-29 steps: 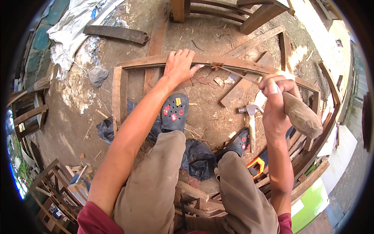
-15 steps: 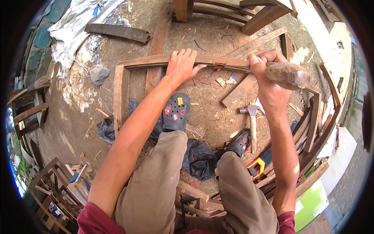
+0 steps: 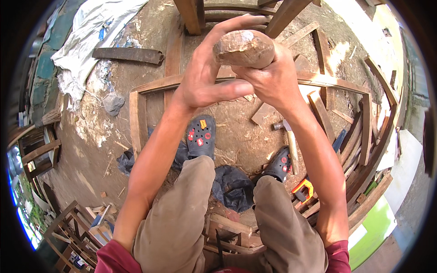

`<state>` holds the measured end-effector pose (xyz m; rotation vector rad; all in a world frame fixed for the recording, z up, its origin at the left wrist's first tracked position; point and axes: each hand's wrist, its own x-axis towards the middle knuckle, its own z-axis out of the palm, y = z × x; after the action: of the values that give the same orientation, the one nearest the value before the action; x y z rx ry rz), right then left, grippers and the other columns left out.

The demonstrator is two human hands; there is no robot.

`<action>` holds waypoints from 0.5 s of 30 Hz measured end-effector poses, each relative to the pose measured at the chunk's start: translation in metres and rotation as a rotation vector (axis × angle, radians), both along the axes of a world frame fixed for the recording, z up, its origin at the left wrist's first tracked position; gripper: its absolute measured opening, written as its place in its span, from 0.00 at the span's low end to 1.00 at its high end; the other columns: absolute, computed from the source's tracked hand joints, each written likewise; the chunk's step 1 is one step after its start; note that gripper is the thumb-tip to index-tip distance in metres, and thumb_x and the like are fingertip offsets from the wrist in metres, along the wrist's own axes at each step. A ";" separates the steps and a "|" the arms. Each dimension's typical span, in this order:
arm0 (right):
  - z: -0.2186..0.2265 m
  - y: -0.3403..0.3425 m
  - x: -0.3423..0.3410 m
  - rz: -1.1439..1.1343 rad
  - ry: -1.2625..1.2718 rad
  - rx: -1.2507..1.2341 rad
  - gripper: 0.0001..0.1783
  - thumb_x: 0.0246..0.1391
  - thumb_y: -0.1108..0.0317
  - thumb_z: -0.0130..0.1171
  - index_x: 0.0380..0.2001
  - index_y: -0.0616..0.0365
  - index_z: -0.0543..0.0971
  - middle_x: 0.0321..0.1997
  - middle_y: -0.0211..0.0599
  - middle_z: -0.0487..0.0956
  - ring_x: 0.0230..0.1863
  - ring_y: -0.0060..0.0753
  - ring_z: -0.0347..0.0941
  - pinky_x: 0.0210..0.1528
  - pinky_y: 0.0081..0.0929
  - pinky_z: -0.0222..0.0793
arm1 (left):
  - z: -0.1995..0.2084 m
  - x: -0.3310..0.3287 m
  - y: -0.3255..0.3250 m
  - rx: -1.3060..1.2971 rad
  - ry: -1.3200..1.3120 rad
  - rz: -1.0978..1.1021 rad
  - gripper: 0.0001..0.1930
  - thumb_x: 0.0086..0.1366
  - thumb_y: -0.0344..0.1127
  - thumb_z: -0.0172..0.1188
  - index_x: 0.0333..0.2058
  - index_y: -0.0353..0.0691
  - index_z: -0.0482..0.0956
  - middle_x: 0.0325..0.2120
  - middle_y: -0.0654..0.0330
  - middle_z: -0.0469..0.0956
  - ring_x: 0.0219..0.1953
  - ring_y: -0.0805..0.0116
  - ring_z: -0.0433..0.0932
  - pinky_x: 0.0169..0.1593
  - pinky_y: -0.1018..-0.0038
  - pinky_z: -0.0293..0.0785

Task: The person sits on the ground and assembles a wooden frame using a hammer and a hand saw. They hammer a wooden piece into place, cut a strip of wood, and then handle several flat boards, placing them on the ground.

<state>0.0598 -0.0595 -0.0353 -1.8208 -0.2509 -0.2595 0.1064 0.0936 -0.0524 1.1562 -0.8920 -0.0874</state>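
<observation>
My right hand is wrapped round a thick wooden tool with a rounded, worn end, raised in front of me; the rest of it is hidden. Close on its left is my left hand, fingers stretched and thumb apart; whether it touches the tool I cannot tell. Below both hands a wooden frame spans the ground, with one straight leg at the left and another at the right. The middle of its long bar is hidden behind my hands.
A claw hammer lies by my right shoe. Nearer is a saw with an orange handle. Wood pieces are piled at the right. A stone and a dark curved board lie left, beside white sheeting.
My left hand has let go of the frame's bar and risen to the wooden tool, its fingers spreading. My right hand has brought the tool up and to the left.
</observation>
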 end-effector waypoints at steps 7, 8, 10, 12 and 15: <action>-0.007 -0.041 -0.045 -0.200 0.009 -0.475 0.30 0.55 0.61 0.70 0.57 0.64 0.74 0.55 0.52 0.78 0.60 0.50 0.74 0.62 0.44 0.68 | 0.017 0.026 -0.008 0.242 -0.092 0.067 0.07 0.70 0.32 0.57 0.41 0.34 0.76 0.28 0.54 0.82 0.44 0.59 0.83 0.57 0.59 0.76; -0.023 -0.061 -0.066 -0.277 0.131 -0.446 0.30 0.56 0.61 0.70 0.57 0.64 0.73 0.54 0.51 0.78 0.59 0.49 0.75 0.62 0.43 0.68 | 0.015 0.024 -0.009 0.218 -0.018 0.074 0.07 0.71 0.32 0.57 0.40 0.34 0.75 0.27 0.56 0.81 0.41 0.62 0.82 0.53 0.61 0.76; -0.090 -0.104 -0.125 -0.483 0.407 -0.399 0.28 0.60 0.60 0.68 0.57 0.65 0.72 0.51 0.52 0.79 0.57 0.45 0.75 0.60 0.40 0.69 | 0.001 0.015 -0.013 0.178 0.135 0.094 0.06 0.71 0.32 0.56 0.37 0.35 0.73 0.26 0.58 0.79 0.34 0.68 0.80 0.46 0.65 0.78; -0.161 -0.133 -0.203 -0.654 0.319 -0.637 0.25 0.61 0.60 0.67 0.54 0.66 0.73 0.50 0.54 0.76 0.55 0.49 0.74 0.59 0.41 0.69 | 0.000 0.009 -0.035 0.133 0.108 0.149 0.06 0.70 0.32 0.57 0.35 0.36 0.72 0.23 0.61 0.76 0.28 0.74 0.75 0.35 0.71 0.75; -0.171 -0.115 -0.262 -0.633 0.535 -0.755 0.26 0.59 0.61 0.67 0.54 0.66 0.73 0.51 0.58 0.75 0.52 0.56 0.74 0.56 0.46 0.69 | 0.001 -0.003 -0.042 0.160 0.062 0.250 0.06 0.68 0.31 0.59 0.36 0.35 0.72 0.21 0.62 0.76 0.24 0.75 0.75 0.30 0.74 0.74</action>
<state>-0.2021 -0.1744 -0.2068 -2.6009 0.7089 -0.1016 0.1033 0.0519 -0.0517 1.3990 -0.6893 0.0103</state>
